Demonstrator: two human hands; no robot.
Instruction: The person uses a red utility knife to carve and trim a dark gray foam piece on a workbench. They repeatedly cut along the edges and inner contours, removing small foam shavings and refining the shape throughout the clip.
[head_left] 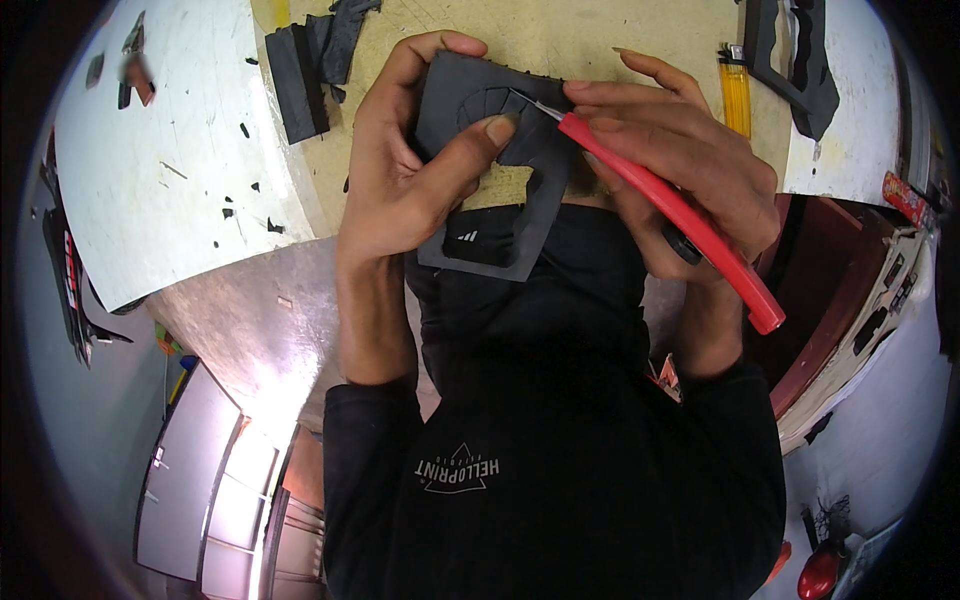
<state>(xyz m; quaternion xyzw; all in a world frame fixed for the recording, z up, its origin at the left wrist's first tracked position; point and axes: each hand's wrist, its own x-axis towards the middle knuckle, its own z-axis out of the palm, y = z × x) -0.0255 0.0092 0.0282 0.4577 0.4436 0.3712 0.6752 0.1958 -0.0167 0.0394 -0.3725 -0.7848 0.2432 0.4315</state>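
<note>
My left hand [395, 190] grips a flat dark grey foam piece [548, 195] above the table's near edge, thumb pressed on its face. A large opening runs through the lower part of the foam, and curved and radiating lines mark its upper part. My right hand [710, 165] is closed around a red-handled craft knife [670, 195]. The narrow blade touches or nearly touches the foam by the curved lines, just beside my left thumb. Part of the foam's left edge is hidden behind my left hand.
A dark foam block [297, 90] and torn foam pieces lie at the back left. Black scraps [275, 226] dot the white tabletop [130, 215]. To the right are a yellow ribbed item [735, 98] and a cut-out black foam frame [818, 95].
</note>
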